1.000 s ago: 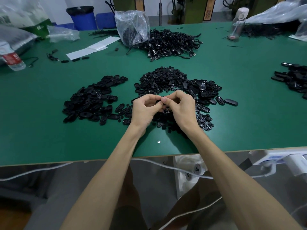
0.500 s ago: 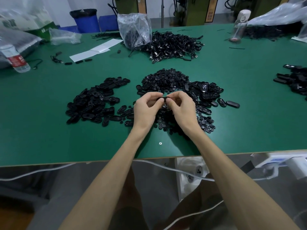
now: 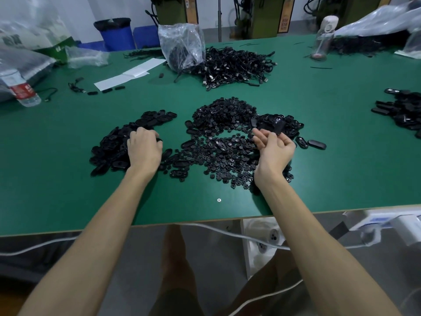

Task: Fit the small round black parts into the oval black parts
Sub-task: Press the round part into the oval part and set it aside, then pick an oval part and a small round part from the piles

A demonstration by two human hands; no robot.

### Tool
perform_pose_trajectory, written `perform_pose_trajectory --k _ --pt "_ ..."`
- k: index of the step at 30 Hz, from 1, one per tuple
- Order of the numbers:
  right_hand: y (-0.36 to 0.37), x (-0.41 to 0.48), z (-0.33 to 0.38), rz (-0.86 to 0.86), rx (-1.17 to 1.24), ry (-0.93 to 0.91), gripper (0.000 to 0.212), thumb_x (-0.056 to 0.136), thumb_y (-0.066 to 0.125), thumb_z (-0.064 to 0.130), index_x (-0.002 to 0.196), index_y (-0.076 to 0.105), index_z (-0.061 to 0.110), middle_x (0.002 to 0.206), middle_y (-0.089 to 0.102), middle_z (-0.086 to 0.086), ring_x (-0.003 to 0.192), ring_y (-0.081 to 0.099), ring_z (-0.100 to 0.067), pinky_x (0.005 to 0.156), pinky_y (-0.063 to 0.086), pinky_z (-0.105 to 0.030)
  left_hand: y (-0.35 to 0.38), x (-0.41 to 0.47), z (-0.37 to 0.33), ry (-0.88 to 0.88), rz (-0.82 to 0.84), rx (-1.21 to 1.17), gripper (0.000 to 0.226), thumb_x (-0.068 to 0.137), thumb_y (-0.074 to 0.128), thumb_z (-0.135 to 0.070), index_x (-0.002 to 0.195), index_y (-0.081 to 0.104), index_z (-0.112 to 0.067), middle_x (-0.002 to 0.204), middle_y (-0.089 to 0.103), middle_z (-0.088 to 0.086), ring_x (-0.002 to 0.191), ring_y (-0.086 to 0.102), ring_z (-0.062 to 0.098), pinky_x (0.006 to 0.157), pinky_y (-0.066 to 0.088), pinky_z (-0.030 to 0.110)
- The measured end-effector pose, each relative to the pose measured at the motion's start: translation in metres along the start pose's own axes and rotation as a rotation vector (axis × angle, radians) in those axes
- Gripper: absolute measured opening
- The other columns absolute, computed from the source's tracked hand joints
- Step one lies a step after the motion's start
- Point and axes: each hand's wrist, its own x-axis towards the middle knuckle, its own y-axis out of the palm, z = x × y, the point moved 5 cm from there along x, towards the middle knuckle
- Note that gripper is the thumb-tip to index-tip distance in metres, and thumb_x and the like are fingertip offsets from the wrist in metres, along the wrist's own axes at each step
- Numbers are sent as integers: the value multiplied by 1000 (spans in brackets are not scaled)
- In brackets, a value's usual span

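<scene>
On the green table (image 3: 319, 156), big heaps of oval parts (image 3: 109, 147) and small round parts (image 3: 223, 115) are lying loose, so most work is remaining. Our left hand (image 3: 144, 148) is curling into the left heap, and we cannot tell its grasp. Our right hand (image 3: 273, 149) is lying released, with one oval piece (image 3: 278, 127) at its fingertips.

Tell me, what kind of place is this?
Probably a small factory or assembly workshop: a big green table holds heaps of small black parts, a plastic bag sits behind them, and machines stand at the back.

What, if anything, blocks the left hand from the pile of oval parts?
Nothing visible: the left hand rests directly on the oval parts pile, its fingers touching the pieces.
</scene>
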Motion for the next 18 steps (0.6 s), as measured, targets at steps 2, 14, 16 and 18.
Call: perform_pose_trajectory --k 2,14,16,18 --pt "-2 2 -2 -14 -3 4 24 105 52 0 125 41 7 127 66 -14 94 76 -12 81 60 -24 1 0 1 19 -16 -7 28 101 67 -15 125 72 -2 129 63 21 123 52 40 110 41 50" --pt "5 -4 2 94 -201 -59 86 103 48 0 162 -14 10 166 32 6 145 44 -10 122 36 -37 -12 -11 -18 -7 -88 -587 6 99 69 -12 104 66 -15 100 70 2 86 69 18 80 57 30" --pt "5 -6 3 104 -209 -88 84 105 47 2 162 -14 10 166 34 6 144 44 -9 122 36 -37 -12 -17 -33 -25 0 -816 11 98 70 -13 107 66 -18 95 71 -1 70 71 13 64 58 27" --pt "7 -8 5 128 -239 -122 82 106 47 5 163 -12 12 165 35 8 142 46 -6 122 35 -33 -7 -26 -50 -52 126 -1047 17 99 70 -12 114 68 -19 91 72 1 64 69 12 55 53 25"
